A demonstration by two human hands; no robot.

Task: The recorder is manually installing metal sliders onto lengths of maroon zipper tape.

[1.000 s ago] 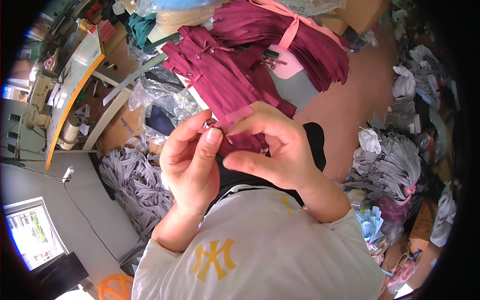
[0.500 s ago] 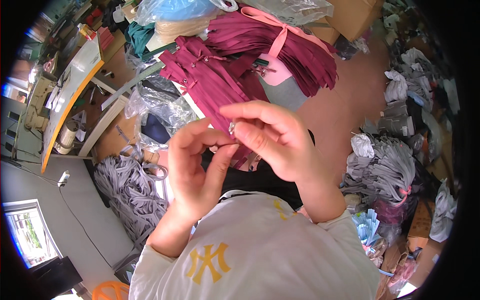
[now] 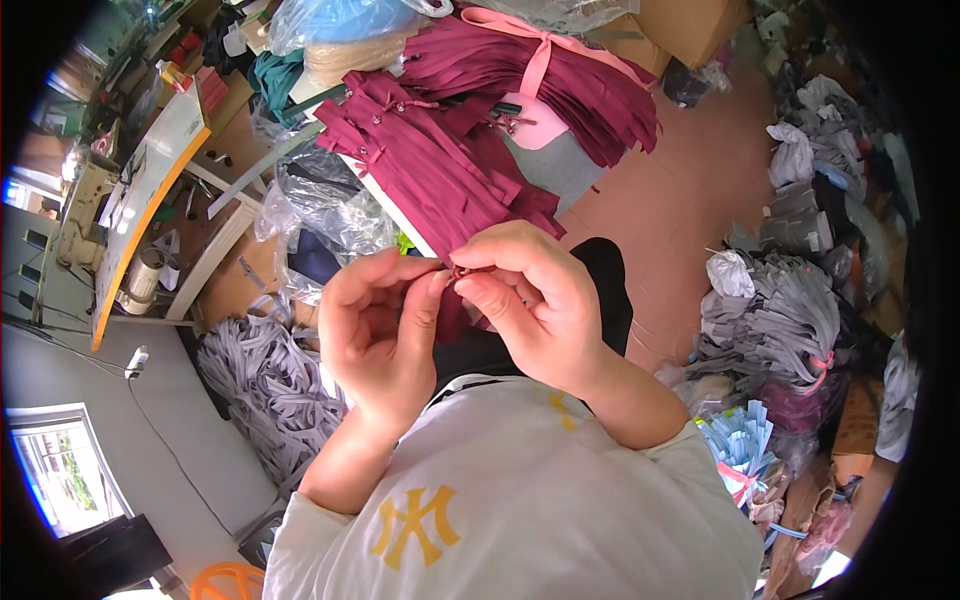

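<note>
My left hand (image 3: 375,335) and my right hand (image 3: 540,305) meet fingertip to fingertip in front of my chest. Both pinch a small dark red piece (image 3: 462,271) that looks like the end of a maroon zipper; a metal slider seems to be on it, partly covered by the fingers. Just beyond the hands, a flat pile of maroon zipper tapes (image 3: 430,165) lies on a narrow support, with small metal sliders along its far left side. Behind it sits a thick maroon bundle (image 3: 590,105) tied with a pink ribbon (image 3: 537,65).
Clear plastic bags (image 3: 320,195) lie left of the pile, near a white table with an orange edge (image 3: 150,190). Grey strips (image 3: 260,385) are heaped at lower left. More grey bundles (image 3: 780,315) and light blue strips (image 3: 738,437) fill the right. Cardboard boxes (image 3: 690,30) stand at the back.
My fingertips have come together; the metal slider that showed at my right fingers is now mostly covered, and dark red material shows between the hands. The view has shifted slightly.
</note>
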